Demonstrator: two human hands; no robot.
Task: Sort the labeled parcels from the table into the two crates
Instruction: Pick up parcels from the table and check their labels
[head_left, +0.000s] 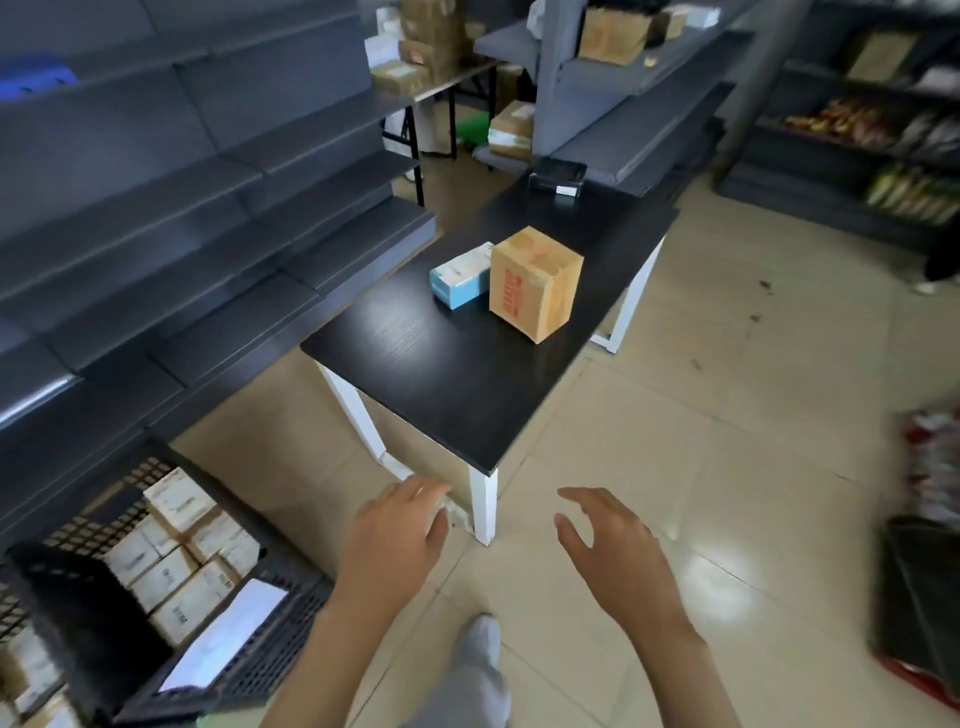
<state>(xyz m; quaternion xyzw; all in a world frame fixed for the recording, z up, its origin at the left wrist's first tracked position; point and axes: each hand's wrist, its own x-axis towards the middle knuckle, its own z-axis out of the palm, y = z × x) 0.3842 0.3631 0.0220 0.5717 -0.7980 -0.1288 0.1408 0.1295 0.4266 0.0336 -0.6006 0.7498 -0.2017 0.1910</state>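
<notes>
A black lattice crate (270, 644) sits on the floor at the near left, packed with small pale boxes (179, 556) and carrying a white sheet (223, 634) on its near wall. Grey shelving (182, 218) runs along the left side behind it. Just right of the crate, the person's left hand (395, 540) hangs above the tiled floor, fingers relaxed and lightly spread, holding nothing. Beyond it stands a black-topped table (457, 384) with white legs. Near the table's middle lie the two parcels: a light blue box (460, 278) on its side and, touching its right side, an upright brown cardboard box (535, 283) with red print. A dark device (557, 176) rests at the table's far end. The right hand (613, 545) hovers near the table's near corner, fingers apart and slightly bent, empty. A dark bin (919, 597), blurred, shows at the right edge.
</notes>
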